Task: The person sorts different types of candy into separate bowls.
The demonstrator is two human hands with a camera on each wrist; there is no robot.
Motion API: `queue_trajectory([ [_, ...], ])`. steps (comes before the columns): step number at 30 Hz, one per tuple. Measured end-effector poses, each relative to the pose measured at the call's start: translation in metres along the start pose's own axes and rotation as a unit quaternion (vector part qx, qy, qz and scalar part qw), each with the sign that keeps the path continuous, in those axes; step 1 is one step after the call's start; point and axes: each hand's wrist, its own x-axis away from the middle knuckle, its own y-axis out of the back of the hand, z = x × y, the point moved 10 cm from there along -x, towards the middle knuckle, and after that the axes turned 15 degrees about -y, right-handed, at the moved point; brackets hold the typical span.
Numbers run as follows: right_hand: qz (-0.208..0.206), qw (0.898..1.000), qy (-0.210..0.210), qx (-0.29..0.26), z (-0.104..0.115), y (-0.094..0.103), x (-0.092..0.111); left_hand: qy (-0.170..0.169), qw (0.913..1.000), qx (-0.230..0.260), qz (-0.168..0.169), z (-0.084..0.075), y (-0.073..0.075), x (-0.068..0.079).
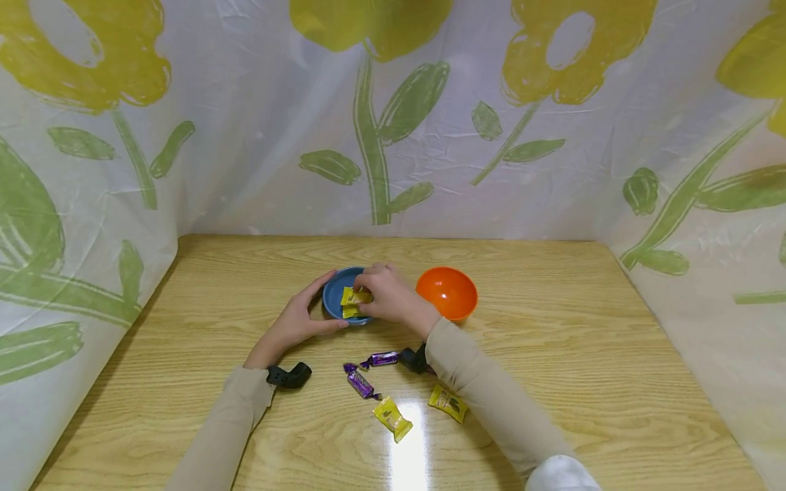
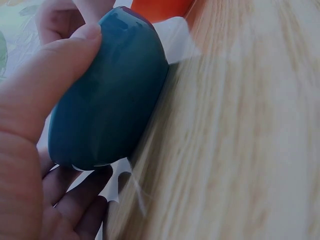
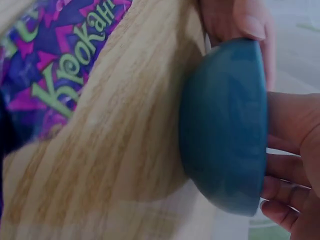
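My left hand (image 1: 299, 317) holds the blue bowl (image 1: 328, 303) from its left side, the thumb along the near rim and the fingers round the far side. In the left wrist view the thumb lies against the wall of the bowl (image 2: 107, 100). Over the bowl's right rim reaches my right hand (image 1: 389, 296), its thumb and fingers pinching a yellow-wrapped candy (image 1: 351, 296) inside. Another yellow candy (image 1: 350, 311) lies under it. In the right wrist view the right hand's fingers (image 3: 287, 170) stand at the rim, and the bowl wall hides their tips.
An orange bowl (image 1: 447, 293) stands right of the blue one. Nearer on the wooden table (image 1: 552, 327) lie purple-wrapped candies (image 1: 360, 384) and two yellow candies, one at front centre (image 1: 393, 419) and one beside the right sleeve (image 1: 448, 403). A flowered sheet (image 1: 264, 136) encloses the back and sides.
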Motion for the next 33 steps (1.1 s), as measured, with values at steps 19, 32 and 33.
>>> queue_trajectory([
  [19, 0.014, 1.000, -0.010, -0.021, 0.000, 0.003, -0.002, -0.003, 1.0000, -0.006, -0.002, 0.000, 0.001, 0.000],
  [32, -0.060, 0.997, 0.017, -0.044, 0.002, 0.062, 0.047, -0.012, 0.9999, -0.006, -0.008, -0.005, 0.002, -0.002],
  [33, -0.066, 0.997, 0.018, -0.042, 0.000, 0.066, 0.052, -0.012, 0.9999, -0.008, -0.009, -0.005, 0.002, -0.002],
])
